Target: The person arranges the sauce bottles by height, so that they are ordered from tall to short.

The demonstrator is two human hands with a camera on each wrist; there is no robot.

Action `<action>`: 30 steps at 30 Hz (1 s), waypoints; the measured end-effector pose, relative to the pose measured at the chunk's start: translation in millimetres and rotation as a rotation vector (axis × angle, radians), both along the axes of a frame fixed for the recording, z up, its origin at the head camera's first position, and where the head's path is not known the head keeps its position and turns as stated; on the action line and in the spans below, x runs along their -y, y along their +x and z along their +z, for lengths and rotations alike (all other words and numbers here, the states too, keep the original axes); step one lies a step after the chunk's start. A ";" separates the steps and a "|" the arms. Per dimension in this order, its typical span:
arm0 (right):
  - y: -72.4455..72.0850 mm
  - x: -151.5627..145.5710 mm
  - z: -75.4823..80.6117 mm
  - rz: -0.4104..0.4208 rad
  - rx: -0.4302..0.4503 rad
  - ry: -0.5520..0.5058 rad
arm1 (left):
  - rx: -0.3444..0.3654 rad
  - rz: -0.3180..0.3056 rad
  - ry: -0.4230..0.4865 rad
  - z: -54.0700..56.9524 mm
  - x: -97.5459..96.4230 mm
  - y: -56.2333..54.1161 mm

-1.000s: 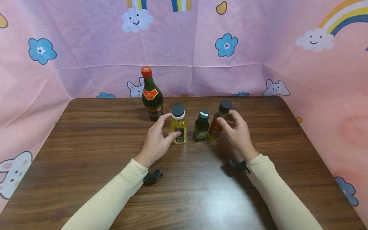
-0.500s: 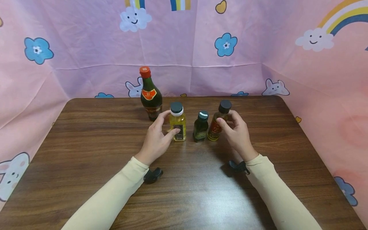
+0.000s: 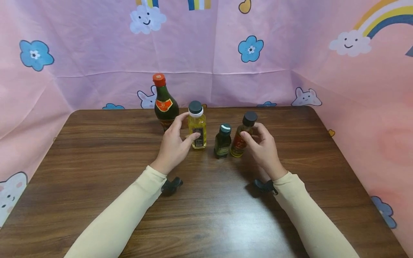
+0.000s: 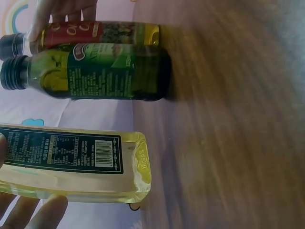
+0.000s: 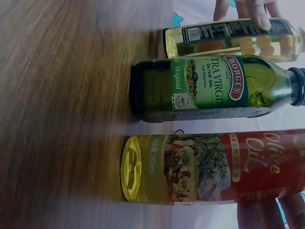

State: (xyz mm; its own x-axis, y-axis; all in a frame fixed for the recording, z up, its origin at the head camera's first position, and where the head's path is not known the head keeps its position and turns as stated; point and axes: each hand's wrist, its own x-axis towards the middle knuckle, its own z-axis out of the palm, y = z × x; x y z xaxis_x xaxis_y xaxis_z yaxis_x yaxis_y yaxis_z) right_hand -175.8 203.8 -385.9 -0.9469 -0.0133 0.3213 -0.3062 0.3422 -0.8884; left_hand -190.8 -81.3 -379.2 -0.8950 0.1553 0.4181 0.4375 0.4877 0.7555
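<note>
My left hand grips a clear bottle of yellow oil with a dark cap, thumb on the dark label. Its base appears raised off the table. My right hand holds a red-labelled olive oil bottle with a black cap, thumb in front and fingers behind. That bottle's base seems to be on the table. Between them stands a small green olive oil bottle, upright, close beside the red-labelled one and touched by neither hand.
Behind the left hand stands a tall dark green bottle with a red cap, its lower part partly hidden. The brown wooden table extends in front of and beside the bottles. Patterned pink cloth hangs along the back and sides.
My left hand has moved up and away from me in the head view, carrying the yellow oil bottle. The right hand and its bottle stay put; the head view has shifted slightly.
</note>
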 end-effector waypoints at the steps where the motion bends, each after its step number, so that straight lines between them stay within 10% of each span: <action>1: -0.3 0.5 0.1 0.002 -0.005 -0.003 | 0.002 0.002 0.001 1.1 -0.3 -1.9; 30: -1.0 -2.8 -1.1 0.015 0.006 0.001 | 0.062 0.035 -0.013 4.4 -12.4 -48.3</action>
State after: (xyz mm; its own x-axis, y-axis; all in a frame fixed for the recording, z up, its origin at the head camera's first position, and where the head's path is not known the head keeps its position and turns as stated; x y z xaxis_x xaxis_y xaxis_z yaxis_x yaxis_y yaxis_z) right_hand -176.8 206.5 -387.0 -0.9485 -0.0277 0.3154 -0.3058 0.3381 -0.8900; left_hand -239.1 -68.9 -374.8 -0.9240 0.1282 0.3603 0.3729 0.5116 0.7741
